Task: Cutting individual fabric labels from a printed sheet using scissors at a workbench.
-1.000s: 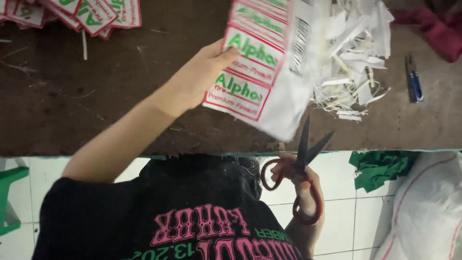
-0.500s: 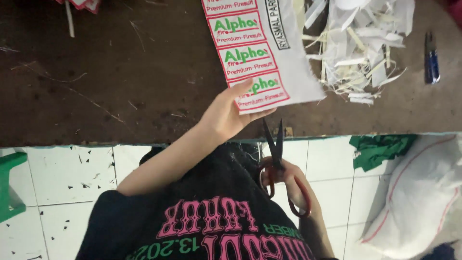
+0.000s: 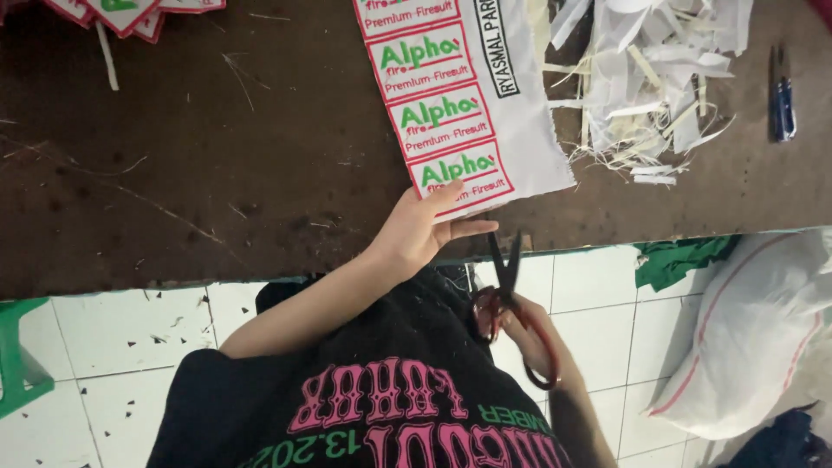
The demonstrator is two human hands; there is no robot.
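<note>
Dark table (image 3: 217,173), offcut heap (image 3: 650,78) beside label sheet (image 3: 485,104)

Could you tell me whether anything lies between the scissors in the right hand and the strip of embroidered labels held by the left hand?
Nothing visible does. The scissors in the right hand point up at the lower edge of the label strip, which the left hand holds at its near end. The white scrap pile lies off to the side.

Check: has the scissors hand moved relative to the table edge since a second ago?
Yes. The right hand has lifted the scissors toward the table edge; the blade tips now reach it below the patch sheet.
</note>
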